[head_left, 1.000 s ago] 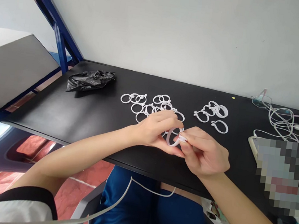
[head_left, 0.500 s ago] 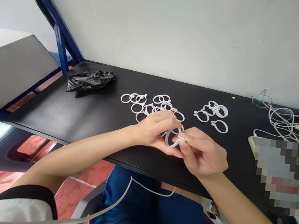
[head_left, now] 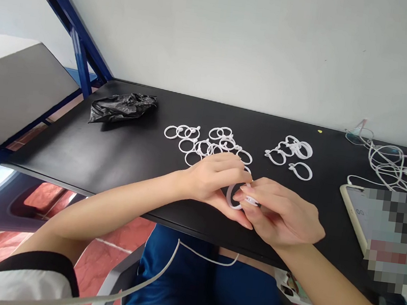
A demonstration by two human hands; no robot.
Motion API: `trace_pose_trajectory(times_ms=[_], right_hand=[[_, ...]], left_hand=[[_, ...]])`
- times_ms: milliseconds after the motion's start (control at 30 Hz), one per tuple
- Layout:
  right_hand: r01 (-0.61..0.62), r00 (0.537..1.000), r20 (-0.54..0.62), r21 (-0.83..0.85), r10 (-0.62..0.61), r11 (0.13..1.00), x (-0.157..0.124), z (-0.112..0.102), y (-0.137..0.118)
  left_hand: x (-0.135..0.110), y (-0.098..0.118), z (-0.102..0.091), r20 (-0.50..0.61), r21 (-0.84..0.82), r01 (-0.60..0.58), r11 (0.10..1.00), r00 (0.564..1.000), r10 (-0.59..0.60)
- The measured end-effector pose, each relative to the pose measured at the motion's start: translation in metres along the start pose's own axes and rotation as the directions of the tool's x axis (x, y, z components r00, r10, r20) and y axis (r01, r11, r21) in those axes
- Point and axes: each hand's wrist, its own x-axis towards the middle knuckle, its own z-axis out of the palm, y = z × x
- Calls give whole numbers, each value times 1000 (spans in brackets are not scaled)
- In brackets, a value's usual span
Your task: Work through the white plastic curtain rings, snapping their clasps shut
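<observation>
My left hand curves its fingers and thumb around a white plastic curtain ring, held above the near part of the black table. The thumb and fingers of my right hand pinch the small tab on the ring's right side, with a fingertip reaching inside the loop. Part of the ring is covered by the fingers. Just beyond my left hand lies a loose group of white curtain rings, partly hidden by that hand. Another, smaller group of rings lies farther right.
A crumpled black plastic bag lies at the table's back left. On the right are a phone, partly blurred out, tangled white cables and a pair of glasses. A pale wall stands behind the table.
My right hand has shifted slightly right and down and turned, its fingertips now reaching further into the ring. The ring has tilted and dropped a little. The view has moved slightly.
</observation>
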Motion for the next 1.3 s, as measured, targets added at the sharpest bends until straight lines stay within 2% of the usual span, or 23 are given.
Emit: trace_pose_trajectory(times_ms=[200, 367, 533, 633, 700, 733, 800, 833, 900, 967, 1100, 1300], right_hand=[[-20, 999, 41, -29, 22, 999, -1, -4, -1], [-34, 997, 74, -46, 37, 998, 0, -6, -2], [-2, 1000, 21, -15, 2, 1000, -4, -1, 5], [-97, 990, -98, 8, 98, 995, -9, 1, 19], [-286, 943, -190, -40, 274, 957, -11, -1, 33], [-395, 900, -242, -97, 363, 913, -11, -4, 40], [-575, 813, -273, -229, 515, 786, -11, -12, 55], [-615, 788, -234, -311, 569, 725, -11, -17, 62], [-608, 763, -137, -483, 632, 630, -13, -28, 74], [-561, 731, -64, -623, 680, 545, -16, -36, 83], [-534, 677, -8, -693, 736, 484, -27, -41, 92], [-512, 666, 80, -674, 742, 532, -35, -35, 95]], left_hand=[[-5, -1, 0, 54, 80, 20, 997, 998, -24], [-4, 0, 1, 31, 69, -2, 998, 1000, 0], [-5, -3, -1, 37, 80, -10, 997, 999, 7], [-5, -11, -9, 62, 200, 54, 978, 996, -68], [-6, -16, -14, 109, 354, 162, 921, 971, -212], [-6, -19, -17, 143, 433, 217, 875, 942, -304], [-8, -24, -20, 223, 557, 292, 777, 849, -479], [-9, -25, -20, 261, 598, 305, 741, 800, -540], [-12, -27, -20, 323, 642, 305, 703, 724, -609], [-14, -27, -19, 358, 655, 302, 693, 684, -636], [-15, -28, -18, 359, 653, 315, 688, 671, -649], [-14, -28, -17, 327, 644, 311, 698, 713, -620]])
